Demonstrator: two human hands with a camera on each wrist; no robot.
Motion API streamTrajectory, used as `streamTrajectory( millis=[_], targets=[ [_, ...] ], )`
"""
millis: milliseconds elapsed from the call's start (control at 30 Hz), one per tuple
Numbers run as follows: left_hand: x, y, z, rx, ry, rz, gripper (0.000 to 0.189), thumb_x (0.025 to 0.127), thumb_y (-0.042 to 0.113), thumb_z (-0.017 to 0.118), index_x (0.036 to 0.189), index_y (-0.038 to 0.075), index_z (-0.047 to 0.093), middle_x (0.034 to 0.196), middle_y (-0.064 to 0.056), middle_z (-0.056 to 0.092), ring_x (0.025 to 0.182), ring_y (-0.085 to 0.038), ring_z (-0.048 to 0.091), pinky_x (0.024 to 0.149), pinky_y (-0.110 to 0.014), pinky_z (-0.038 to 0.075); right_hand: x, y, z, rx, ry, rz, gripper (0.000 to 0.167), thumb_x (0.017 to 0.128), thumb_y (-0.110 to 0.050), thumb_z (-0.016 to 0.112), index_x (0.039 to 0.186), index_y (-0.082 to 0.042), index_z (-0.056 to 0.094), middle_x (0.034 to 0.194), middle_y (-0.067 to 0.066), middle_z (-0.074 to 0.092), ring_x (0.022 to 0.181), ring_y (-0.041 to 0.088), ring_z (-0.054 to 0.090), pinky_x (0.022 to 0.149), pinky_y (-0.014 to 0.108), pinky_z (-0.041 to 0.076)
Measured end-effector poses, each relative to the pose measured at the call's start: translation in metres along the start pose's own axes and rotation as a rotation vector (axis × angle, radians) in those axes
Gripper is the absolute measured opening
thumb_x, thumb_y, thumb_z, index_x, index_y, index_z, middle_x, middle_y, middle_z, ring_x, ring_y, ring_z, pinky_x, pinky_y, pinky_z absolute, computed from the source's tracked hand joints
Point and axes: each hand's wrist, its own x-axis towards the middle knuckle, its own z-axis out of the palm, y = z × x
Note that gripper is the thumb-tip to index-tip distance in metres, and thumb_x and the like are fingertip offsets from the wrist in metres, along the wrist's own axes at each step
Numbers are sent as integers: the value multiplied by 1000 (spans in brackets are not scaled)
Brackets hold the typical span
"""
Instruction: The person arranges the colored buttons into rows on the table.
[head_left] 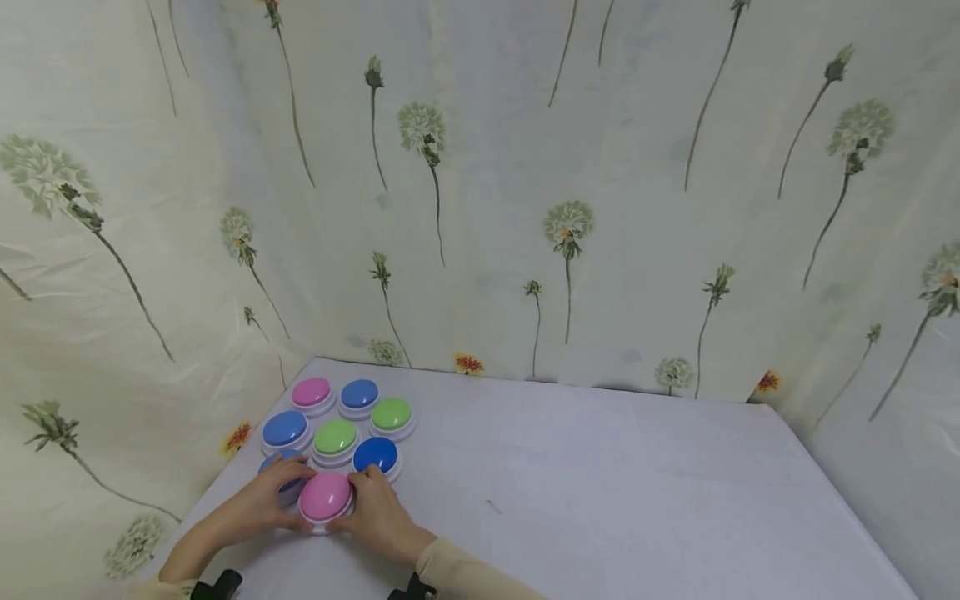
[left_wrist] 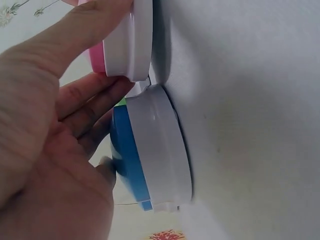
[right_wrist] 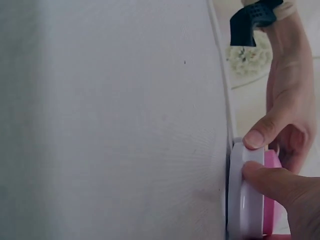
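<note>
A pink dome push button [head_left: 326,497] with a white base is between my two hands at the near end of a cluster of similar buttons. My left hand [head_left: 258,502] grips its left side, thumb on the near side and fingers toward the far side. From the right, my right hand [head_left: 381,517] holds the same button, its thumb [right_wrist: 265,175] pressed on the white base. Beside the left fingers sits a blue button [left_wrist: 127,155], partly covered by that hand in the head view. Just beyond the right fingertips is a dark blue button [head_left: 375,454].
Behind the hands stand two green buttons, [head_left: 335,436] the nearer one, two blue buttons [head_left: 285,428] and another pink button [head_left: 311,392]. They rest on a white-covered table [head_left: 600,492], which stretches right. A flower-printed curtain [head_left: 495,208] borders its back and sides.
</note>
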Motion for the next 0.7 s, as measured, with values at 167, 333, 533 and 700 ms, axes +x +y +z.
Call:
streamTrajectory(
  millis=[167,333,533,700],
  targets=[
    [1,7,-4,-11,-69,-65,68,65,40,87,121,14,61,122,-3,61,116,-32,53,97,-51,47,-1,0,-5,35,-29,23,64,67,-41,86,117,-9,63,100,-4,53,89,2,49,83,17,50],
    [2,11,-4,-58,-82,-76,72,67,41,85,127,12,57,125,-4,61,117,-31,55,97,-52,47,-3,2,-13,38,-28,-27,63,69,-41,85,118,-9,61,102,-4,53,92,1,48,82,15,50],
    [6,18,-4,-66,-83,-47,73,69,42,84,129,13,55,122,1,60,109,-14,56,93,-37,51,-4,7,-23,9,-2,-92,64,69,-41,86,118,-8,62,104,-3,55,95,2,50,82,14,49],
    [8,27,-3,-92,-77,-26,69,68,41,85,126,15,57,118,3,60,104,-4,56,92,-35,51,-7,13,-35,18,-26,-118,64,69,-43,85,118,-8,63,104,-4,55,92,0,50,81,13,48]
  ],
)
